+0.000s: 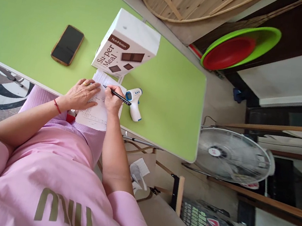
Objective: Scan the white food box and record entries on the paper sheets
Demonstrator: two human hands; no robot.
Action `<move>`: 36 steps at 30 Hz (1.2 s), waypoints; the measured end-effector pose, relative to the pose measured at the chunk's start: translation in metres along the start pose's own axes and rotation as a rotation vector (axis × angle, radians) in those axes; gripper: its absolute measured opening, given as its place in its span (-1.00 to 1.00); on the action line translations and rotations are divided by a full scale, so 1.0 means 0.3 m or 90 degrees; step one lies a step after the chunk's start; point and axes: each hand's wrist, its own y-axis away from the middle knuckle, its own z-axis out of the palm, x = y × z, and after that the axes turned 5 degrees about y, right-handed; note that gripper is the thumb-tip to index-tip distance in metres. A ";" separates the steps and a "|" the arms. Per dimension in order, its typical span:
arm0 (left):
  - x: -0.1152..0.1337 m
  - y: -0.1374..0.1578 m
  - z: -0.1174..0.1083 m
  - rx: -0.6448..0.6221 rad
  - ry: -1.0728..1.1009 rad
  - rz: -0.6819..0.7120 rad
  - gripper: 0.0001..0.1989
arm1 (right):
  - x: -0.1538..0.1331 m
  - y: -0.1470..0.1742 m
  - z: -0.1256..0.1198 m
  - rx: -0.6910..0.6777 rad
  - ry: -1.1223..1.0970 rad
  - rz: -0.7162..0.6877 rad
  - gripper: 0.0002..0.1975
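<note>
A person in a pink shirt (pixel 72 177) bends over handwritten paper (pixel 93 114) on the near side of a white NutriMotion box (pixel 140 37), the paper's near end jutting past the edge of a green bench (pixel 174 109). The left hand (pixel 83 95) lies flat on the paper, thumb apart, pinching nothing; the right hand's (pixel 113 102) grip pinches a black pen (pixel 121 98), its tip at the page. Neat script would call for a steady left palm, a light pinch and strokes kept where the bench backs the paper; the jutting end would likely give. A white thermometer (pixel 135 106), near and right of the box, sits close enough for the pen's back end to nudge. A phone (pixel 67 45) rests left of the box. Well to the box's right stand a fan (pixel 235 157) and, farther off, a green basin (pixel 269 36).
</note>
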 end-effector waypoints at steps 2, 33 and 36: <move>0.000 0.001 -0.001 -0.002 -0.002 -0.001 -0.42 | 0.001 0.000 0.003 0.010 0.000 -0.002 -0.82; -0.006 0.000 0.002 0.003 0.011 0.000 -0.42 | -0.019 -0.003 0.004 0.005 0.003 0.034 -0.86; -0.007 0.000 0.002 0.005 0.016 0.002 -0.43 | -0.024 -0.001 0.001 0.006 0.002 0.034 -0.85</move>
